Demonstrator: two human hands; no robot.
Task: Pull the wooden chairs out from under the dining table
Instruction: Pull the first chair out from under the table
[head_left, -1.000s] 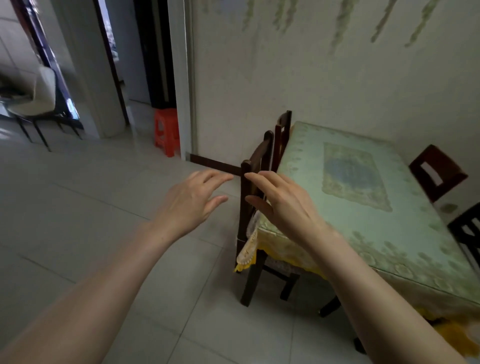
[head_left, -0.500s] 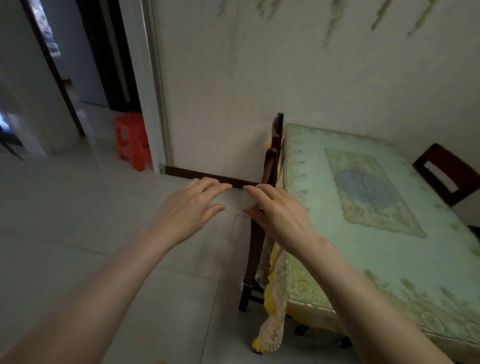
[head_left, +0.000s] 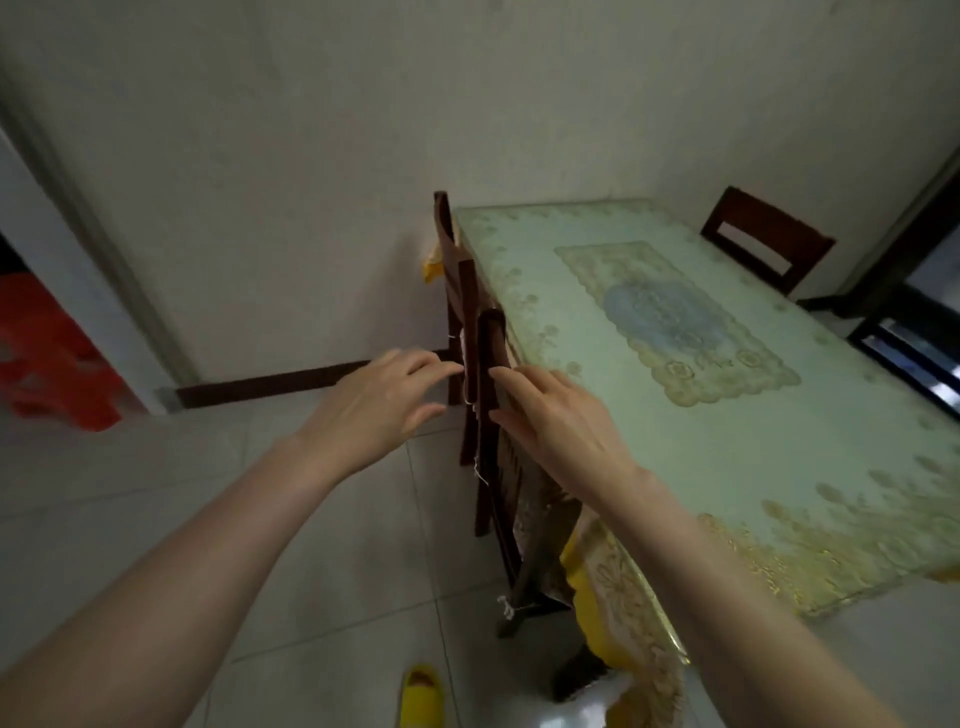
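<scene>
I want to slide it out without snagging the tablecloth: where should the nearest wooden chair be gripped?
Grip the nearest chair by its backrest's top rail, from the open floor side. The seat is tucked under the table; only the upright back stands clear between both hands.

Two dark wooden chairs are tucked in tight along the left side of the dining table (head_left: 753, 441), backs upright right against its edge. The near chair (head_left: 488, 415) has loose white string hanging off its frame, the far chair (head_left: 448, 244) sits just behind it. A third chair (head_left: 763, 236) stands at the table's far end.
</scene>
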